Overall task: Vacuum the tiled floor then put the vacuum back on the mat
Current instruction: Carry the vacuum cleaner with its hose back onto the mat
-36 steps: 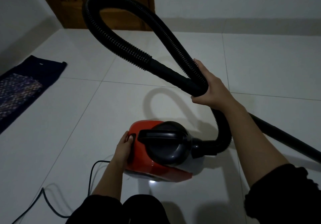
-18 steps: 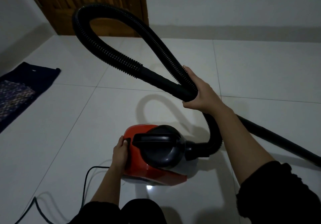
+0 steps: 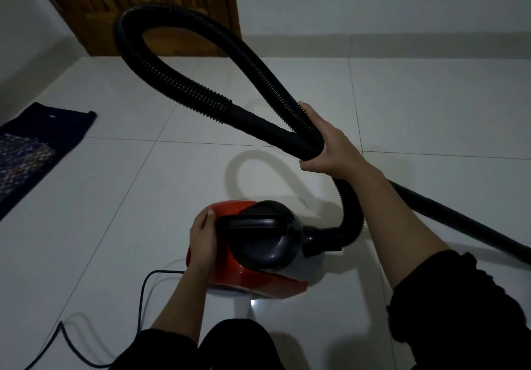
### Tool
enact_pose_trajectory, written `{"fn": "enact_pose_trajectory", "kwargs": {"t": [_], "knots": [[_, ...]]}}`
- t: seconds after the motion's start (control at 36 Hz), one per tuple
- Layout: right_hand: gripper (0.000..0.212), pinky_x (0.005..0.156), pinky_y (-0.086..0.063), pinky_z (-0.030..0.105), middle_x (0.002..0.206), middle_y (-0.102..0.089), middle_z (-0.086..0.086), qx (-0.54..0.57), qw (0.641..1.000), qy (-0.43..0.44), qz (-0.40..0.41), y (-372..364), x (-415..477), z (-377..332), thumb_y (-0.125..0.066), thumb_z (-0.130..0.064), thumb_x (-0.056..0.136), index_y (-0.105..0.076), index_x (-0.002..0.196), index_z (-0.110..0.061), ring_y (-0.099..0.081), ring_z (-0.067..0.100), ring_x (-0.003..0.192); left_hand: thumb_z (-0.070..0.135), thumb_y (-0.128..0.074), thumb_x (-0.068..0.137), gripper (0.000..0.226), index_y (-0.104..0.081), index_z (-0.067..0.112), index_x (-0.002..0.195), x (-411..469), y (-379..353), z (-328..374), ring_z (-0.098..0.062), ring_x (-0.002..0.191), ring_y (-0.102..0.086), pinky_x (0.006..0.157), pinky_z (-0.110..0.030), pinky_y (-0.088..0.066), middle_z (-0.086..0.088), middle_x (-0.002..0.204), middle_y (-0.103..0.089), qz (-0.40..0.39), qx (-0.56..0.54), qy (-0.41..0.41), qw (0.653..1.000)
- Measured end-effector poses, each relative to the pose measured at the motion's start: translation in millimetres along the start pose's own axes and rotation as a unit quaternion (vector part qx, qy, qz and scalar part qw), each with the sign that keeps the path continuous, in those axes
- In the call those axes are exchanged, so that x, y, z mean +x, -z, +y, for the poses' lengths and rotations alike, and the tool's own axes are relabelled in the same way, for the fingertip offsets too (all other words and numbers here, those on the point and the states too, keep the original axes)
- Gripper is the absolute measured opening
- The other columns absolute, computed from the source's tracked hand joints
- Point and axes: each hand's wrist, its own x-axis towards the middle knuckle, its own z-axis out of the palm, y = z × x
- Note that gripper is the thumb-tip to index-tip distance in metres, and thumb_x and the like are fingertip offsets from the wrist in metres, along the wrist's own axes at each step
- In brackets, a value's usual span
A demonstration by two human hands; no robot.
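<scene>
Obs., head view, dim light.

The vacuum (image 3: 253,272), a red shell with a black dome (image 3: 267,240) and carry handle on top, sits on the tiled floor (image 3: 115,197) directly in front of my knees. It is not on the mat (image 3: 37,145). The mat lies well apart, to the left of the vacuum and farther from me, against the wall.

My left hand (image 3: 202,237) rests on the rear of the vacuum's red shell, just beside the end of the handle. Its fingers are laid fairly straight against the plastic and are not wrapped around anything. Whether a fingertip presses a switch there, I cannot tell.

My right hand (image 3: 324,145) is raised above and to the right of the vacuum. Its fingers are curled tight around the hose (image 3: 178,82) at the point where the ribbed part crosses its own smooth black cuff, so both runs sit in one grip. From the vacuum's front socket the hose rises to this hand, then loops high beyond the vacuum and returns.

A rigid tube (image 3: 459,217) slants away to the right of the vacuum, passing behind my right forearm.

The cord (image 3: 143,298) leaves the vacuum's left rear and trails on the tiles toward me.

A wooden door (image 3: 161,10) stands beyond the vacuum, behind the hose loop.
</scene>
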Motion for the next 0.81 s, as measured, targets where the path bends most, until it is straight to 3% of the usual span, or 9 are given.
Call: {"fn": "enact_pose_trajectory", "kwargs": {"t": [0.08, 0.19, 0.28, 0.36, 0.47, 0.56, 0.64, 0.81], "knots": [[0.107, 0.076, -0.055, 0.049, 0.111, -0.056, 0.003, 0.006, 1.000, -0.001, 0.005, 2.6, -2.9, -1.5, -0.065, -0.019, 0.058, -0.016, 0.144, -0.059, -0.058, 0.027, 0.085, 0.029, -0.044, 0.102, 0.032, -0.064, 0.015, 0.123, -2.6, -9.5, 16.1, -0.008, 0.112, -0.057, 0.090, -0.017, -0.042, 0.007, 0.118, -0.064, -0.056, 0.012, -0.035, 0.998], [0.107, 0.077, -0.055, 0.051, 0.111, -0.055, 0.004, 0.004, 1.000, -0.001, 0.008, 4.1, -6.8, -4.3, -0.064, -0.020, 0.057, -0.015, 0.143, -0.061, -0.058, 0.028, 0.086, 0.028, -0.056, 0.097, 0.021, -0.075, 0.021, 0.104, -8.9, -11.7, 27.9, -0.002, 0.102, -0.066, 0.093, -0.020, -0.049, 0.007, 0.103, -0.074, -0.155, 0.078, -0.137, 0.975], [0.107, 0.077, -0.055, 0.051, 0.110, -0.055, 0.004, -0.001, 1.000, 0.000, 0.010, 6.4, -8.9, -6.4, -0.064, -0.021, 0.057, -0.015, 0.142, -0.061, -0.058, 0.028, 0.086, 0.035, -0.064, 0.091, 0.028, -0.072, 0.022, 0.115, -7.9, -3.4, 17.8, 0.005, 0.109, -0.058, 0.101, -0.017, -0.043, 0.010, 0.111, -0.070, -0.197, 0.204, -0.241, 0.928], [0.106, 0.076, -0.055, 0.049, 0.107, -0.055, 0.002, -0.010, 1.000, 0.001, 0.012, 8.3, -10.5, -8.2, -0.064, -0.020, 0.057, -0.015, 0.143, -0.060, -0.057, 0.026, 0.085, 0.055, -0.052, 0.088, 0.048, -0.060, 0.032, 0.129, -5.6, 3.0, 13.3, 0.001, 0.112, -0.049, 0.104, -0.013, -0.032, 0.008, 0.116, -0.064, -0.214, 0.303, -0.300, 0.879], [0.106, 0.077, -0.055, 0.048, 0.108, -0.055, 0.002, -0.010, 1.000, 0.004, 0.009, 7.0, -11.0, -9.9, -0.064, -0.021, 0.058, -0.014, 0.143, -0.059, -0.058, 0.025, 0.087, 0.056, -0.038, 0.094, 0.052, -0.043, 0.038, 0.143, -4.7, -1.0, 16.7, -0.015, 0.105, -0.053, 0.099, -0.039, -0.043, 0.003, 0.107, -0.059, -0.246, 0.414, -0.362, 0.798], [0.106, 0.077, -0.055, 0.047, 0.109, -0.055, 0.001, -0.005, 1.000, 0.005, 0.001, 5.0, -9.2, -10.8, -0.065, -0.021, 0.058, -0.015, 0.144, -0.058, -0.058, 0.024, 0.088, 0.062, -0.026, 0.095, 0.059, -0.039, 0.035, 0.145, -6.4, -4.7, 21.7, -0.022, 0.096, -0.054, 0.089, -0.044, -0.047, -0.002, 0.100, -0.058, -0.259, 0.434, -0.367, 0.781], [0.105, 0.078, -0.056, 0.045, 0.109, -0.055, 0.000, -0.010, 1.000, 0.004, 0.000, 0.7, -5.5, -10.9, -0.065, -0.022, 0.059, -0.016, 0.144, -0.057, -0.058, 0.023, 0.088, 0.069, -0.014, 0.092, 0.068, -0.038, 0.035, 0.146, -3.6, -4.3, 24.8, -0.025, 0.104, -0.056, 0.091, -0.045, -0.046, -0.007, 0.113, -0.061, -0.282, 0.455, -0.362, 0.763], [0.102, 0.074, -0.053, 0.038, 0.102, -0.054, -0.002, -0.027, 1.000, 0.007, -0.012, -6.8, 4.9, -9.4, -0.067, -0.021, 0.062, -0.018, 0.146, -0.054, -0.057, 0.021, 0.084, 0.061, -0.026, 0.089, 0.059, -0.033, 0.045, 0.145, 1.0, -3.8, 29.6, -0.018, 0.107, -0.051, 0.096, -0.043, -0.042, 0.001, 0.111, -0.058, -0.306, 0.462, -0.306, 0.774]]}}
